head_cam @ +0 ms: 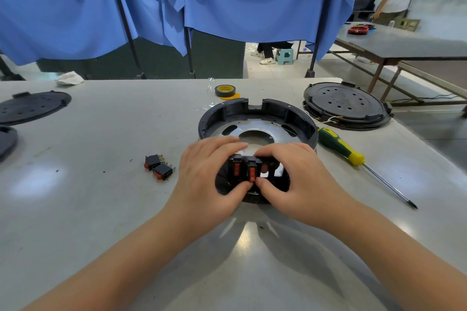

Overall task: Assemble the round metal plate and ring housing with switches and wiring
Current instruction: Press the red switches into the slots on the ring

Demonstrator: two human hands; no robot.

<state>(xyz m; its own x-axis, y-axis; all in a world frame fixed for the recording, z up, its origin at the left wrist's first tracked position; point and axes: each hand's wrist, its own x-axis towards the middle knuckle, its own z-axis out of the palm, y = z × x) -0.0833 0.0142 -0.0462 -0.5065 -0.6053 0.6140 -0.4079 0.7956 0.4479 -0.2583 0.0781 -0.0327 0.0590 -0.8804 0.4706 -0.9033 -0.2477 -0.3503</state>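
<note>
A black ring housing (219, 113) lies on the grey table with a round metal plate (275, 131) inside it. Its near wall holds two black rocker switches with red buttons (244, 169) side by side in the panel slots. My left hand (209, 171) grips the near wall from the left, thumb under the switches. From the right, my right hand (300, 174) pinches the right switch between thumb and fingers. Two loose rocker switches (159, 166) lie on the table to the left of my left hand.
A green-and-yellow screwdriver (343, 149) lies to the right of the housing. A black perforated disc with thin wires (347, 106) sits at the back right, a roll of tape (225, 90) behind the housing, and more black discs (32, 107) at the far left.
</note>
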